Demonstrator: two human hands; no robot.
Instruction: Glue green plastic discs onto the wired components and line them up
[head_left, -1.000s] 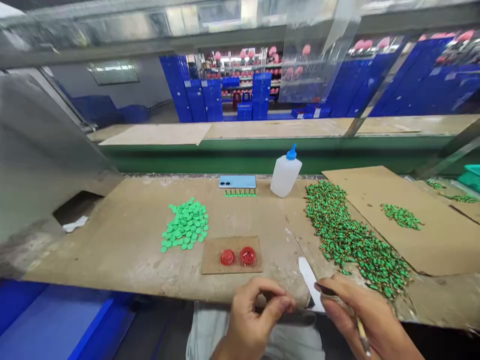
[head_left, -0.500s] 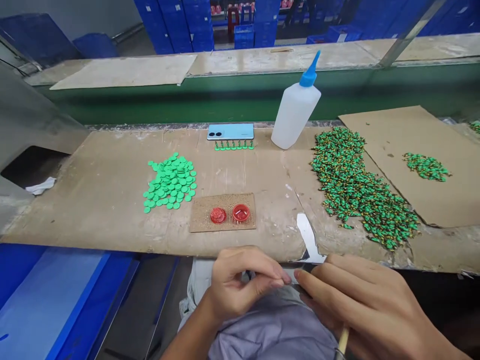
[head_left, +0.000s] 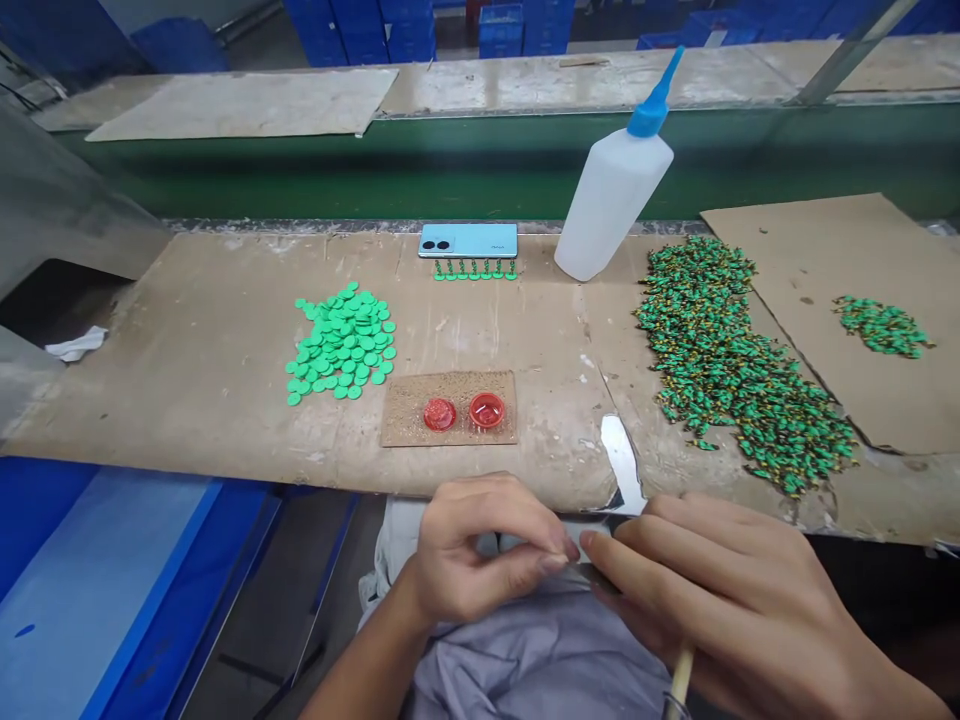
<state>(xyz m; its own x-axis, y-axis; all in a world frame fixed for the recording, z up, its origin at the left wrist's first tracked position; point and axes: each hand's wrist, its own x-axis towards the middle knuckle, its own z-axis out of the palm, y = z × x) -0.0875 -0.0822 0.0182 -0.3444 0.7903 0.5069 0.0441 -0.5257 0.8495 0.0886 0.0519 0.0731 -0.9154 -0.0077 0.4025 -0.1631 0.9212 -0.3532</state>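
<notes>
Just off the table's front edge, my left hand point(head_left: 480, 550) has thumb and index finger pinched together; whatever sits between the tips is too small to make out. My right hand point(head_left: 720, 590) is closed around a thin wooden stick point(head_left: 681, 672), which shows below the palm with a metal piece at its lower end. Something dark shows under its fingertips, close to the left fingertips. Beyond the hands, a cardboard piece point(head_left: 405, 425) carries a red cap-like piece point(head_left: 439, 414) and a small red dish point(head_left: 487, 411).
Green discs point(head_left: 341, 345) are heaped at left, small green-and-black figures point(head_left: 720, 350) at right, a smaller heap point(head_left: 883, 326) on cardboard. A blue phone point(head_left: 469, 241) lies behind a row of green-based figures point(head_left: 475, 270). A tilted white bottle point(head_left: 615, 200) stands nearby.
The view has tipped down slightly, so the table's things sit higher in the picture. Both hands keep nearly the same pose, fingertips close together.
</notes>
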